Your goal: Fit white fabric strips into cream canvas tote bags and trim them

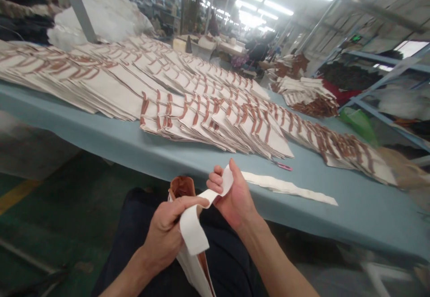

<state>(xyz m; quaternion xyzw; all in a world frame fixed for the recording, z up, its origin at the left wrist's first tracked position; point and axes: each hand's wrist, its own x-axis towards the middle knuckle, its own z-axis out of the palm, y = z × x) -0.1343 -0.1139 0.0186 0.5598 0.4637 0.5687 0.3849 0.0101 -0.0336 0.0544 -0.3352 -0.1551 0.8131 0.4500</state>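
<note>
My left hand [166, 232] is closed, pinching a white fabric strip [195, 230] over my lap. My right hand [231, 194] is closed on the same strip a little further along, near the table edge. Under the strip, on my dark trousers, lies a cream cloth piece with a brown lining [183, 187], partly hidden by my left hand. A long white strip [289, 187] lies on the blue table [101, 131] just right of my right hand.
Rows of overlapped cream pieces with brown bands [215, 113] cover the table. Small red-handled snips [284, 166] lie by the strip. More piles [309, 95] and blue shelving [396, 109] stand at right; a white heap [101, 15] at back left. People work far behind.
</note>
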